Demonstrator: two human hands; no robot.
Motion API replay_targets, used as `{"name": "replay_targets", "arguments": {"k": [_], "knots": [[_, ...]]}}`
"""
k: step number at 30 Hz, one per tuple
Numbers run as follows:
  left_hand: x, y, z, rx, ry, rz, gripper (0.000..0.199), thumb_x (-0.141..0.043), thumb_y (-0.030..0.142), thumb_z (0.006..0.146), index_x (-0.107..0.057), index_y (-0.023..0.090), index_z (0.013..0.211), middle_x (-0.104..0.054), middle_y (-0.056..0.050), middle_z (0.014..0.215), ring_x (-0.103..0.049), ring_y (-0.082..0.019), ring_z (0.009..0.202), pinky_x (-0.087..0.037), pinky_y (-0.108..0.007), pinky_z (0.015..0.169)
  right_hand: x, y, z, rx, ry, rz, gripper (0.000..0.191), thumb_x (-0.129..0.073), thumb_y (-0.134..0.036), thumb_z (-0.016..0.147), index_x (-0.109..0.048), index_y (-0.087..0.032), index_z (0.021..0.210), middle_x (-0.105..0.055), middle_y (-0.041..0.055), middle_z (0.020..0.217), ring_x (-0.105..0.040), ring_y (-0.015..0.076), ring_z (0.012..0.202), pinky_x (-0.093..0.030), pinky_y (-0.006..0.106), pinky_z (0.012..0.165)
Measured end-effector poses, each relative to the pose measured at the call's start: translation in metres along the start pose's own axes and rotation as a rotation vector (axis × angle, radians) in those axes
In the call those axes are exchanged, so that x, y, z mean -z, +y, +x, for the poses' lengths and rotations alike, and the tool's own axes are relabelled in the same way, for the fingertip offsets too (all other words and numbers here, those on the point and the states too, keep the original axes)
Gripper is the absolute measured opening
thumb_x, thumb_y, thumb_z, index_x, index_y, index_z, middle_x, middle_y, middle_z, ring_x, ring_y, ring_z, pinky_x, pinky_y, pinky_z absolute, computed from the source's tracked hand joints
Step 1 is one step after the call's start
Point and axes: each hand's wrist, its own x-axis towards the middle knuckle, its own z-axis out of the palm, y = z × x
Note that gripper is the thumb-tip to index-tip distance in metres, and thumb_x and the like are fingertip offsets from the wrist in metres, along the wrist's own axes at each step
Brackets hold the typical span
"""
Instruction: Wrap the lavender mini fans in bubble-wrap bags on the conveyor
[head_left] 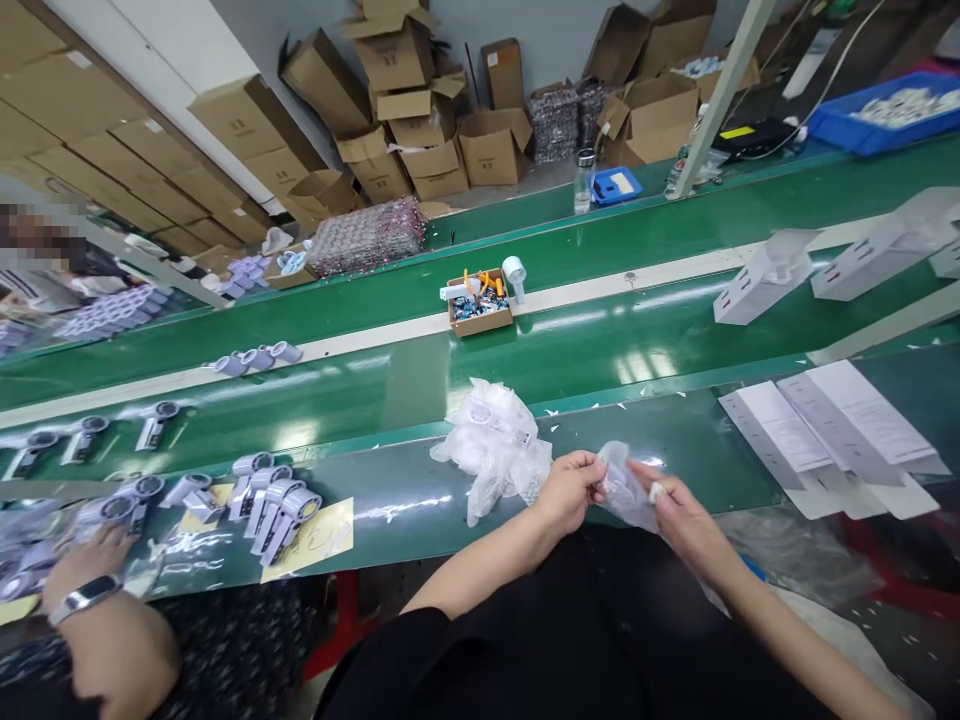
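Both hands hold a clear plastic bag [628, 492] between them at the worktable's near edge.
The left hand [564, 494] has thumb and fingertips pinched together on the bag's left side; the right hand [686, 525] has its fingers against the other side, though whether they are closed on it I cannot tell. Just left of the bag, a heap of clear bags [491, 430] lies on the dark green worktable [397, 530]; to the right, flat white boxes [840, 425] lie overlapping. Farther left, lilac devices [277, 505] lean in a row partly on a yellow sheet [330, 540], near a co-worker's hand [94, 558]. Beyond runs a green belt [577, 360], with a small carton [481, 324] of mixed parts, then stacked cardboard boxes [491, 150] by the wall.
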Motion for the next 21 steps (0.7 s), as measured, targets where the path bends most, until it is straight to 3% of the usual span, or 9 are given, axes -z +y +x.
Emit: {"name": "replay_targets", "arguments": {"k": [2,4,6,8,11,13,16,18,21], "knots": [[-0.005,0.0,-0.003,-0.001,-0.061,0.063,0.042,-0.078,0.046,0.057,-0.055,0.013,0.069,-0.052,0.002,0.053,-0.044,-0.006,0.045,-0.033,-0.02,0.046,-0.013,0.005,0.0,0.057,-0.082,-0.019,0.062,-0.061,-0.044,0.079,-0.03,-0.026,0.131,-0.036,0.0131,0.14,-0.039,0.0262,0.127,-0.036,0.045,0.101],[-0.006,0.005,-0.008,0.014,-0.159,0.209,0.043,-0.074,0.05,0.061,-0.058,0.012,0.075,-0.052,0.002,0.055,-0.046,-0.008,0.047,-0.038,-0.022,0.048,-0.023,0.01,0.002,0.083,0.001,-0.135,0.088,-0.072,-0.038,0.069,-0.017,-0.024,0.136,-0.036,0.0151,0.135,-0.042,0.0272,0.124,-0.037,0.046,0.099],[0.0,0.015,-0.012,-0.049,-0.239,0.475,0.043,-0.066,0.054,0.069,-0.062,0.013,0.08,-0.055,-0.002,0.062,-0.054,-0.013,0.059,-0.045,-0.027,0.06,-0.025,0.01,0.006,0.093,0.107,-0.206,0.075,-0.069,-0.033,0.07,-0.027,-0.023,0.131,-0.044,0.0123,0.123,-0.049,0.0248,0.111,-0.041,0.043,0.093],[0.007,0.028,-0.014,-0.243,-0.272,0.815,0.045,-0.066,0.055,0.069,-0.065,0.016,0.092,-0.061,-0.009,0.088,-0.057,-0.023,0.091,-0.045,-0.038,0.082,-0.021,0.003,0.013,0.112,0.114,-0.208,0.043,-0.064,-0.031,0.075,-0.048,-0.022,0.114,-0.052,0.0068,0.104,-0.054,0.0209,0.096,-0.044,0.037,0.085],[0.01,0.038,-0.004,-0.456,-0.368,1.148,0.089,-0.081,0.052,0.047,-0.051,0.022,0.125,-0.042,-0.015,0.133,-0.033,-0.034,0.127,-0.03,-0.048,0.102,-0.01,-0.015,0.023,0.134,0.057,-0.173,0.013,-0.063,-0.03,0.076,-0.06,-0.02,0.083,-0.054,0.0024,0.085,-0.054,0.0174,0.081,-0.045,0.031,0.075],[0.002,0.03,0.006,-0.429,-0.49,1.176,0.103,-0.084,0.047,0.042,-0.042,0.021,0.133,-0.044,-0.015,0.133,-0.039,-0.032,0.123,-0.034,-0.045,0.1,-0.004,-0.026,0.029,0.152,0.068,-0.148,0.01,-0.062,-0.028,0.077,-0.06,-0.019,0.074,-0.055,0.0023,0.081,-0.054,0.0167,0.078,-0.045,0.03,0.073],[-0.014,0.007,0.019,-0.421,-0.413,1.131,0.058,-0.076,0.039,0.059,-0.058,0.019,0.11,-0.062,-0.007,0.101,-0.056,-0.024,0.097,-0.043,-0.037,0.088,0.016,-0.027,0.029,0.115,0.088,-0.066,0.009,-0.061,-0.028,0.079,-0.062,-0.02,0.078,-0.059,0.0032,0.085,-0.058,0.0175,0.082,-0.048,0.032,0.076],[-0.02,-0.004,0.024,-0.464,-0.208,1.058,0.036,-0.071,0.036,0.066,-0.062,0.018,0.095,-0.062,-0.005,0.089,-0.057,-0.022,0.088,-0.045,-0.035,0.083,0.044,-0.015,0.02,-0.023,0.344,0.138,0.02,-0.066,-0.033,0.076,-0.059,-0.022,0.091,-0.061,0.0017,0.086,-0.06,0.0165,0.078,-0.052,0.033,0.072],[-0.018,0.001,0.026,-0.527,-0.032,0.911,0.027,-0.067,0.035,0.071,-0.061,0.017,0.09,-0.062,-0.006,0.089,-0.058,-0.021,0.086,-0.045,-0.033,0.08,0.103,0.017,0.004,-0.26,1.036,0.49,0.053,-0.077,-0.037,0.061,-0.045,-0.026,0.101,-0.057,-0.0057,0.075,-0.056,0.0107,0.057,-0.056,0.031,0.058]]}}
